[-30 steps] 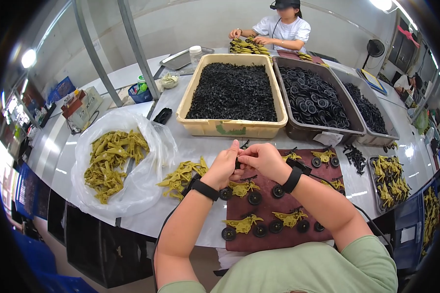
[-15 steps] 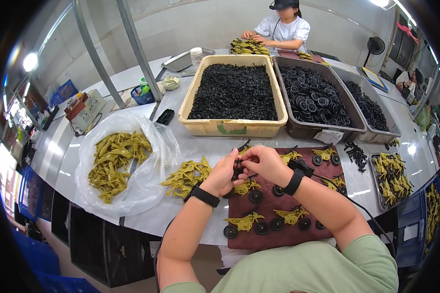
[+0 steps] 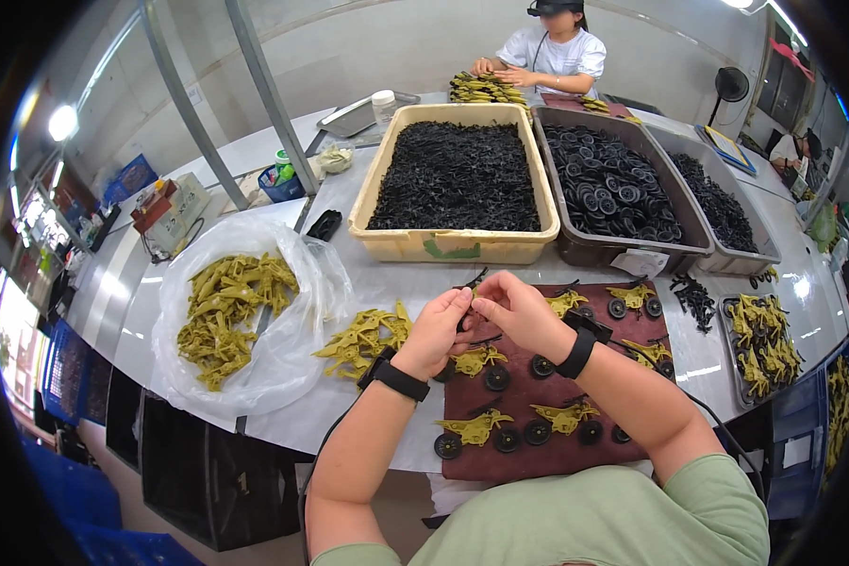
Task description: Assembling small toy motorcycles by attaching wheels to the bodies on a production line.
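Both hands meet over the far edge of the dark red mat [image 3: 547,453]: the left hand [image 3: 439,330] and right hand [image 3: 519,311] pinch a small black part [image 3: 470,283] between closed fingertips (its shape is hard to tell). Several olive toy bodies with wheels [image 3: 472,426] lie finished nearby; the loose olive pile [image 3: 363,338] to the left remains.

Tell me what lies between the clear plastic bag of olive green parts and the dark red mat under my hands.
In the head view, a loose pile of olive green plastic parts lies on the white table between the clear plastic bag and the dark red mat.
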Motion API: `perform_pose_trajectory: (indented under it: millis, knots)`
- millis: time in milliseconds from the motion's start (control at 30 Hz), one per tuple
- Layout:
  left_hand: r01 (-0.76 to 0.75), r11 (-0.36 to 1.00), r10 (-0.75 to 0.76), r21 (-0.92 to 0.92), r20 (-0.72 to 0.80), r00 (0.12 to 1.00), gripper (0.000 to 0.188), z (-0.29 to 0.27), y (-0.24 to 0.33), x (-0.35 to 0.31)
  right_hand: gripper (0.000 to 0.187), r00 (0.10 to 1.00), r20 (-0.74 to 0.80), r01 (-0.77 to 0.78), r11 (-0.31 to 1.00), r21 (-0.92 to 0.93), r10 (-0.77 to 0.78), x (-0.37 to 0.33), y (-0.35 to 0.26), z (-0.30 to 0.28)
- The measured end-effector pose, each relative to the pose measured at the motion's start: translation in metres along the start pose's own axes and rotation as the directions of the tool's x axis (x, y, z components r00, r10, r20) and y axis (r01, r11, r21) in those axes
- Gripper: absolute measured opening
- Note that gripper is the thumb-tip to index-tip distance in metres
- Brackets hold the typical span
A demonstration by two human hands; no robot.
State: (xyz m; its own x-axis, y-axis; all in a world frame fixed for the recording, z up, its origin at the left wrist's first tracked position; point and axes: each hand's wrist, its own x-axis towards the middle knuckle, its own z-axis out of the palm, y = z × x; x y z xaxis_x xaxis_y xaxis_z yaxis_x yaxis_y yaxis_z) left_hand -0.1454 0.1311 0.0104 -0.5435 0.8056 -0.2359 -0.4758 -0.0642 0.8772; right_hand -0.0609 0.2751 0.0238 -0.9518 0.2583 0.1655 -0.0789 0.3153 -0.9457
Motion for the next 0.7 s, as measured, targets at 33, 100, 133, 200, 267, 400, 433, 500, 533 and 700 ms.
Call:
perform_pose_trajectory:
  millis: [33,100,133,200,267,400,433,500,533,700]
  knots:
    - [0.024,1.000,-0.024,-0.010,0.030,0.999,0.032,0.001,0.003,-0.001,0.017,1.000,0.005,0.000,1.000,0.005,0.000,-0.001,0.001,0.000]
    - [0.049,0.999,-0.048,-0.020,0.062,0.997,0.032,0.002,0.007,-0.003,0.017,0.996,0.078,0.032,0.991,0.131,-0.043,-0.003,-0.002,-0.002]
    - [0.112,0.993,-0.109,-0.028,0.079,0.991,0.032,0.001,0.009,-0.004,0.017,0.996,0.078,0.030,0.991,0.130,-0.040,-0.003,0.001,-0.003]
    - [0.175,0.984,-0.171,-0.035,0.098,0.980,0.033,-0.002,0.009,-0.006,0.017,0.990,0.062,0.130,0.992,-0.010,-0.129,-0.002,0.009,-0.004]
    - [0.207,0.977,-0.201,-0.055,0.096,0.975,0.034,-0.004,0.007,-0.006,0.016,0.982,0.041,0.187,0.980,-0.073,-0.185,-0.007,0.005,-0.001]
    - [0.246,0.968,-0.241,-0.047,0.094,0.966,0.035,0.000,0.012,-0.006,0.012,0.897,0.046,0.430,0.840,-0.332,-0.440,-0.006,0.003,-0.001]
    - [0.243,0.970,-0.242,-0.012,0.052,0.969,0.036,0.002,0.011,-0.004,0.012,0.897,0.046,0.428,0.841,-0.332,-0.439,-0.006,0.005,0.001]
    - [0.241,0.970,-0.242,0.025,0.010,0.970,0.038,0.001,0.011,-0.002,0.013,0.891,0.072,0.428,0.777,-0.461,-0.448,-0.009,0.008,0.006]
    - [0.226,0.973,-0.227,0.041,0.008,0.974,0.038,-0.005,0.010,0.000,0.013,0.892,0.070,0.426,0.778,-0.462,-0.447,-0.009,0.005,0.007]
    - [-0.251,0.472,0.379,0.845,0.062,0.923,0.032,-0.039,-0.018,0.016,0.011,0.986,0.021,0.166,0.935,-0.314,-0.168,-0.014,-0.003,0.002]
